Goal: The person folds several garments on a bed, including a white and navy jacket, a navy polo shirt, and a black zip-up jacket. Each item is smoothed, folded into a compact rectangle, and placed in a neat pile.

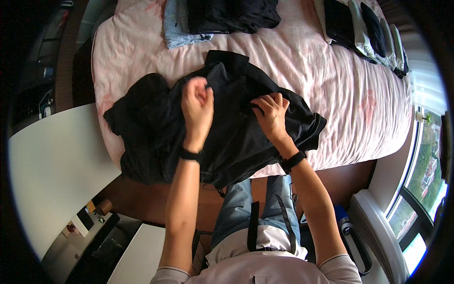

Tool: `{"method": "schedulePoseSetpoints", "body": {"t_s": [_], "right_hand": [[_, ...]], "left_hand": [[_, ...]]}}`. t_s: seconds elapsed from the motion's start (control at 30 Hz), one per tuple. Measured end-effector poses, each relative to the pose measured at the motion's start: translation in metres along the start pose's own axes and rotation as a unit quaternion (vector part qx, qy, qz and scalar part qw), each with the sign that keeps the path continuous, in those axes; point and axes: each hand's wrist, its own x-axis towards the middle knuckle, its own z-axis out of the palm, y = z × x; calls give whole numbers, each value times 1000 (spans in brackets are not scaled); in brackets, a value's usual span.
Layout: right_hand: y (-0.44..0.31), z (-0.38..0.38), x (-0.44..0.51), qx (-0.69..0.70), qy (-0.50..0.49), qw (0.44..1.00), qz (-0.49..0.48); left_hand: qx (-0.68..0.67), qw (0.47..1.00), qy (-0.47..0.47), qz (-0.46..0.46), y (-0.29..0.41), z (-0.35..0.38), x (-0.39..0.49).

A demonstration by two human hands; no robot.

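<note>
A black garment with a collar (227, 58) lies spread and rumpled on the bed before me, perhaps a jacket or shirt. My right hand (271, 112) has its fingertips bunched on the dark cloth right of the middle, pinching it. Over the left part of the chest, my left hand (197, 110) is blurred, with curled fingers and the thumb apart; no cloth shows plainly between them. One short sleeve end (317, 131) points right. To the left the black cloth is heaped in folds, and its lower edge hangs over the bed's near side.
Folded dark clothes (234, 16) and blue-grey striped cloth (181, 33) lie at the bed's far side. Several folded black and white garments (369, 33) stand in a row at far right. A white panel (64, 167) borders the pink bedspread (354, 124) at left; a window (422, 170) is at right.
</note>
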Motion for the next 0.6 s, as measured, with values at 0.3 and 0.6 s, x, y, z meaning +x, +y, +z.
{"method": "schedulePoseSetpoints", "body": {"t_s": [0.3,0.6], "right_hand": [[-16,-46,64,-158,-165,950,-214],[-4,-73,117,-216,-110,955,-170]], "left_hand": [[253,967,29,-13,-27,69,-88],[104,993,39,-32,-21,27,-106]]}}
